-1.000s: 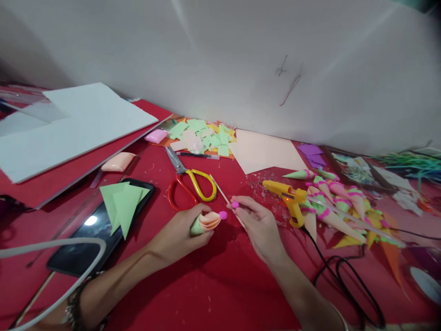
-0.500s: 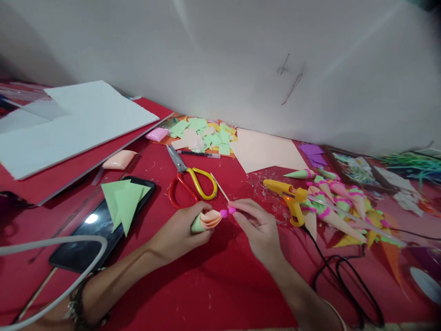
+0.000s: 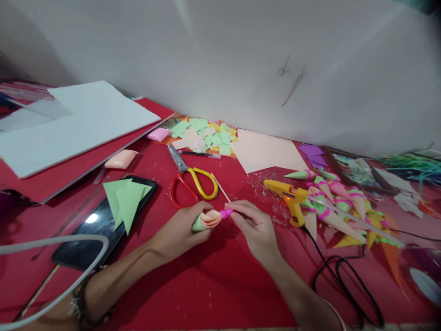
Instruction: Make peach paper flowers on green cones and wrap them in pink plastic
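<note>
My left hand is closed round a small rolled paper cone, green at the tip and peach at the mouth. A pink blob sits at the cone's open rim. My right hand pinches a thin wooden stick and presses a second pink bit against that rim, so the two pink bits touch. Both hands rest low over the red tabletop.
Red-and-yellow scissors lie just behind my hands. A yellow glue gun with a black cord lies right, beside a pile of finished cones. A phone under green paper triangles lies left. Paper scraps sit by the wall.
My right hand has moved left with the stick, bringing its pink bit against the pink blob on the cone's rim. My left hand has kept the cone nearly still.
</note>
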Demonstrator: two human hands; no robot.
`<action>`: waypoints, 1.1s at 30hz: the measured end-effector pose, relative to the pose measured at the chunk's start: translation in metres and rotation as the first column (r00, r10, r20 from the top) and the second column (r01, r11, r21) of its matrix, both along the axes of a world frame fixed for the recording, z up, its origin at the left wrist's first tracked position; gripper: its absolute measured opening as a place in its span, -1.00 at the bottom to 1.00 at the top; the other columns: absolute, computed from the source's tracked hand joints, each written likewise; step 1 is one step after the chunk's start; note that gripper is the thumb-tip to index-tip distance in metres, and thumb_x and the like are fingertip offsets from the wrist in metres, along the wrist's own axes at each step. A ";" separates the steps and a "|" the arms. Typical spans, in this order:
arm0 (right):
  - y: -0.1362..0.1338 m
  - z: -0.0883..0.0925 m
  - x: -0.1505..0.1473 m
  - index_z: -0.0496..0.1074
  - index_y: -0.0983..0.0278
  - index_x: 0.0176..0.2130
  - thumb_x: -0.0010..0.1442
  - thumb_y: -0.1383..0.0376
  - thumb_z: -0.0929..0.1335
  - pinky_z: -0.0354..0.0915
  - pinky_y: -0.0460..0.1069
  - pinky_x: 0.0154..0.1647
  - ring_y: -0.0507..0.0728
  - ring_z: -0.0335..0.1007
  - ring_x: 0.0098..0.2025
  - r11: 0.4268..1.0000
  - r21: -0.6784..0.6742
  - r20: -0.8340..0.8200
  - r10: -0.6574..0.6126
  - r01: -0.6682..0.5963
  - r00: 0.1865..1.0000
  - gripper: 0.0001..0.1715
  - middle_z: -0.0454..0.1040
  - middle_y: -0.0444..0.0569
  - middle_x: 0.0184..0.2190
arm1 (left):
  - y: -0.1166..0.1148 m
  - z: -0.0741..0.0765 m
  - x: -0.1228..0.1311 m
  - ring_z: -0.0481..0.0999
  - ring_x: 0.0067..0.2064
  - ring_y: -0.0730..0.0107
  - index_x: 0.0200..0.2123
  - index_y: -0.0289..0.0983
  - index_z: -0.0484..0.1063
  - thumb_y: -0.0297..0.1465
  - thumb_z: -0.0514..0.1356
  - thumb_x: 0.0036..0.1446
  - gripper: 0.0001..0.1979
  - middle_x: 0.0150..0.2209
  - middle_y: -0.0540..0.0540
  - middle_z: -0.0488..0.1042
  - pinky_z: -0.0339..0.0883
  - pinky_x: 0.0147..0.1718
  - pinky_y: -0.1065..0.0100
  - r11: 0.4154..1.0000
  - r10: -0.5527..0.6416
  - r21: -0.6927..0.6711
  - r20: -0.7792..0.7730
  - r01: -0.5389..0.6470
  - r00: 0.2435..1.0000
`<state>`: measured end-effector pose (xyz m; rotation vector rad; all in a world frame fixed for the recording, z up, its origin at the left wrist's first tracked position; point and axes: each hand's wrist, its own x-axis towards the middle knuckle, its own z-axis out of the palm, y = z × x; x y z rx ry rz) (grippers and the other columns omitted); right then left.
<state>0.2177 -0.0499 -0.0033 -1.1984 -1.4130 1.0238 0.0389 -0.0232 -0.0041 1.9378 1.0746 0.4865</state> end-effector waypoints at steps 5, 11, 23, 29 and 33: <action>0.000 0.000 0.000 0.48 0.14 -0.24 0.09 0.34 0.30 0.28 -0.07 -0.20 0.06 0.35 -0.21 1.000 -0.017 -0.014 0.013 -0.013 1.000 -0.77 0.44 -0.07 -0.28 | 0.000 -0.001 0.000 0.37 -0.34 0.42 -0.20 -0.27 0.24 -0.43 0.05 -0.02 -0.75 -0.32 0.00 0.40 0.18 -0.37 0.48 1.000 -0.003 -0.011 0.010 0.003 1.000; 0.000 -0.001 -0.001 0.46 0.14 -0.20 0.08 0.33 0.30 0.29 -0.05 -0.17 0.06 0.34 -0.19 1.000 -0.020 -0.063 0.005 -0.006 0.998 -0.74 0.42 -0.06 -0.26 | -0.001 0.001 0.000 0.35 -0.38 0.44 -0.25 -0.26 0.24 -0.42 0.05 -0.03 -0.79 -0.37 0.02 0.39 0.17 -0.41 0.49 1.000 -0.006 -0.013 0.019 0.006 1.000; 0.001 0.004 0.000 0.50 0.18 -0.39 0.03 0.36 0.34 0.28 -0.07 -0.28 0.05 0.36 -0.29 0.998 0.041 0.011 -0.053 0.052 0.999 -0.86 0.44 -0.08 -0.38 | 0.000 0.000 0.000 0.36 -0.38 0.43 -0.26 -0.26 0.25 -0.39 0.04 -0.02 -0.80 -0.37 0.01 0.40 0.18 -0.42 0.49 1.000 -0.014 -0.019 0.010 0.014 1.000; 0.001 0.002 -0.002 0.50 0.19 -0.41 0.03 0.35 0.34 0.28 -0.06 -0.27 0.06 0.35 -0.28 0.998 0.035 -0.012 -0.047 0.048 0.999 -0.88 0.44 -0.08 -0.39 | -0.001 0.001 0.001 0.33 -0.39 0.44 -0.28 -0.26 0.26 -0.41 0.04 -0.03 -0.82 -0.38 0.02 0.38 0.17 -0.42 0.49 0.999 -0.014 -0.032 0.041 0.016 0.999; 0.001 -0.003 -0.001 0.47 0.17 -0.25 0.02 0.30 0.34 0.29 -0.06 -0.22 0.05 0.35 -0.26 0.997 -0.055 -0.160 -0.062 0.053 0.985 -0.78 0.44 -0.08 -0.31 | -0.001 0.001 0.001 0.33 -0.34 0.43 -0.17 -0.28 0.23 -0.33 0.12 -0.05 -0.68 -0.32 -0.02 0.37 0.21 -0.37 0.46 0.981 0.071 -0.192 0.172 -0.037 0.983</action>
